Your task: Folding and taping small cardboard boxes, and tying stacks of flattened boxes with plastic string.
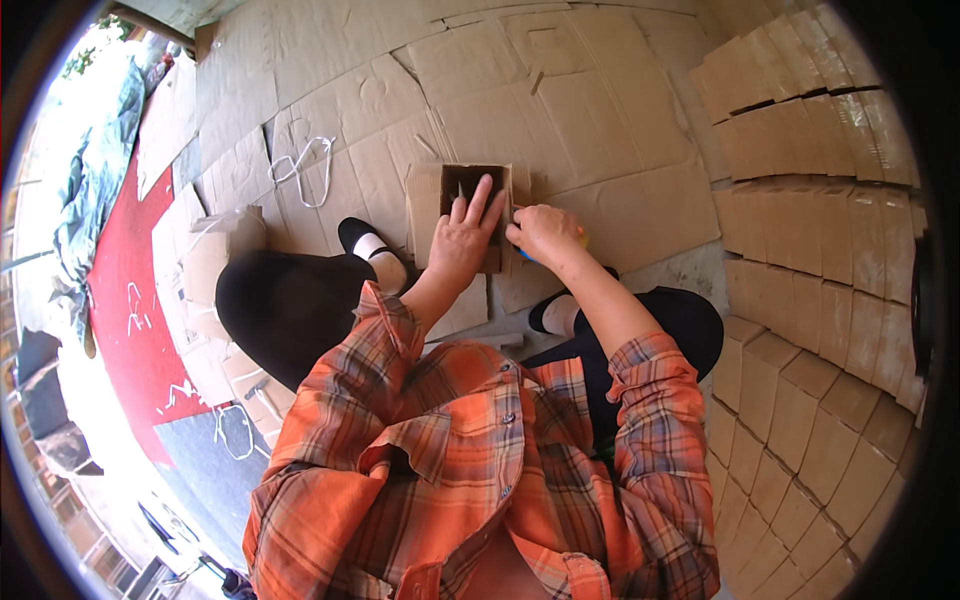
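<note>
The left hand (462, 235) has its fingers spread apart and extended into the mouth of an open cardboard box (424, 208), the fingertips pointing away from the person over the dark interior; whether they press on anything inside cannot be told. The right hand (546, 232) is just beside it, at the box's right edge, its fingers curled in and closed around a small blue-and-yellow object (584, 241), of which only bits show past the hand, too little to tell its kind. The thumb side of that hand is turned toward the box, and whether it touches the right flap (521, 188) is unclear. The box sits on the floor in front of the person, between the two feet, with flaps folded outward. The feet wear black shoes (352, 236) and pale socks; the knees, in black trousers (290, 310), are bent wide, and the sleeves of an orange plaid shirt (450, 450) end short of the wrists. Flattened cardboard sheets (610, 130) cover the floor beyond, with a loop of white string (318, 168) lying to the left. Farther left lies a red mat (140, 300), near a bluish crumpled sheet (112, 165). Along the right side, rows of brown cartons (800, 230) stand packed closely together.
</note>
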`<state>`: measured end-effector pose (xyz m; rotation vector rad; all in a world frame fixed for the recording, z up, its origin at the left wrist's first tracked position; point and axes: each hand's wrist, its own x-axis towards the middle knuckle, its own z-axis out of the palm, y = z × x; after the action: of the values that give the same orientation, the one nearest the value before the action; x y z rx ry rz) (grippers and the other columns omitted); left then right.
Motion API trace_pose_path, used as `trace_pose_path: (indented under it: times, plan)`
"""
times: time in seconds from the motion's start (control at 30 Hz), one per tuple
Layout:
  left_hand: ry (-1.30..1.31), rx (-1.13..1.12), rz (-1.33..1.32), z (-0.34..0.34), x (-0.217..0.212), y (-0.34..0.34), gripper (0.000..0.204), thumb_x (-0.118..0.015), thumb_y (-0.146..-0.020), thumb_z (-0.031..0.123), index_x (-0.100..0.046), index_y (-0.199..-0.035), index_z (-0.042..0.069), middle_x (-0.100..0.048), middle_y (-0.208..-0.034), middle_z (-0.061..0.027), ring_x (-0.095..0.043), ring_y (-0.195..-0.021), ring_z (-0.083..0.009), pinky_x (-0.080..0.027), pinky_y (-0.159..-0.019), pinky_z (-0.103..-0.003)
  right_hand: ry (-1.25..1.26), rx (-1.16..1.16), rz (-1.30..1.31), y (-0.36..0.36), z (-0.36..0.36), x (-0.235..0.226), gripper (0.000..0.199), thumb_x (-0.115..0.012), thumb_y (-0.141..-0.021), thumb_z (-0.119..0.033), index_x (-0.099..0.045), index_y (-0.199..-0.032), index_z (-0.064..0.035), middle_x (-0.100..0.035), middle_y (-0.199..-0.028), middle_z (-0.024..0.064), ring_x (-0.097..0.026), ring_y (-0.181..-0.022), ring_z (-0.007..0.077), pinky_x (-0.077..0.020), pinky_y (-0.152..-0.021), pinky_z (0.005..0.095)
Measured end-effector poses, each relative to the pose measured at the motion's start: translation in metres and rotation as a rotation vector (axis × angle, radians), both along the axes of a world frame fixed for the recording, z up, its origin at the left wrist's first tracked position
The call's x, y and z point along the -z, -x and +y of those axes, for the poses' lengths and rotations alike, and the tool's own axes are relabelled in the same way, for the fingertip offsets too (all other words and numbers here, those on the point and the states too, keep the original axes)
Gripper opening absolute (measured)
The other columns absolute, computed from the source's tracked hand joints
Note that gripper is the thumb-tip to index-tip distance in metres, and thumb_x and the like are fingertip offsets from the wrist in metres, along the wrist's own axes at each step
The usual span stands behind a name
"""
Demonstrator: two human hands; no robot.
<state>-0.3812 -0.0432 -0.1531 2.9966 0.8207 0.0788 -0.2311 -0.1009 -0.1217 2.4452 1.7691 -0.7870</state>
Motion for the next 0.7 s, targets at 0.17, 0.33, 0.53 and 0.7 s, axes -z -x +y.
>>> trace_pose_path:
  times: [0.17, 0.33, 0.53, 0.7]
  plan:
    - [-0.055, -0.164, -0.020, 0.014, 0.001, -0.016, 0.076, -0.057, -0.073, 0.009, -0.027, -0.142, 0.017, -0.016, -0.149, -0.0117, -0.048, -0.104, -0.0257, -0.050, -0.071, -0.030, -0.023, 0.001, -0.004, -0.001, 0.002, 0.005, 0.027, -0.055, -0.079, -0.033, -0.068, -0.079, -0.0091, -0.066, -0.080, 0.0120, -0.064, -0.079, 0.0287, -0.0513, -0.072, 0.0412]
    - [-0.080, -0.107, -0.126, 0.016, 0.011, -0.012, 0.072, -0.056, -0.073, 0.010, -0.029, -0.140, 0.014, -0.030, -0.141, -0.0090, -0.047, -0.104, -0.0238, -0.047, -0.070, -0.030, 0.037, 0.051, 0.095, -0.004, 0.002, 0.001, 0.032, -0.052, -0.081, -0.036, -0.067, -0.085, -0.0087, -0.065, -0.087, 0.0158, -0.062, -0.085, 0.0340, -0.0488, -0.077, 0.0456]
    - [-0.019, -0.053, -0.058, 0.014, 0.012, -0.006, 0.058, -0.055, -0.074, 0.014, -0.041, -0.130, 0.005, -0.043, -0.125, -0.0052, -0.049, -0.099, -0.0196, -0.043, -0.068, -0.029, -0.015, 0.050, 0.101, -0.003, 0.000, 0.001, 0.032, -0.052, -0.083, -0.037, -0.067, -0.082, -0.0086, -0.065, -0.086, 0.0156, -0.062, -0.083, 0.0345, -0.0489, -0.074, 0.0461]
    - [0.178, -0.106, 0.026, 0.015, 0.019, -0.015, 0.054, -0.055, -0.077, 0.013, -0.041, -0.129, 0.005, -0.043, -0.128, -0.0089, -0.053, -0.103, -0.0239, -0.047, -0.079, -0.034, -0.016, 0.041, 0.062, 0.000, 0.002, 0.004, 0.032, -0.052, -0.084, -0.036, -0.066, -0.080, -0.0079, -0.065, -0.082, 0.0150, -0.063, -0.080, 0.0336, -0.0495, -0.072, 0.0454]
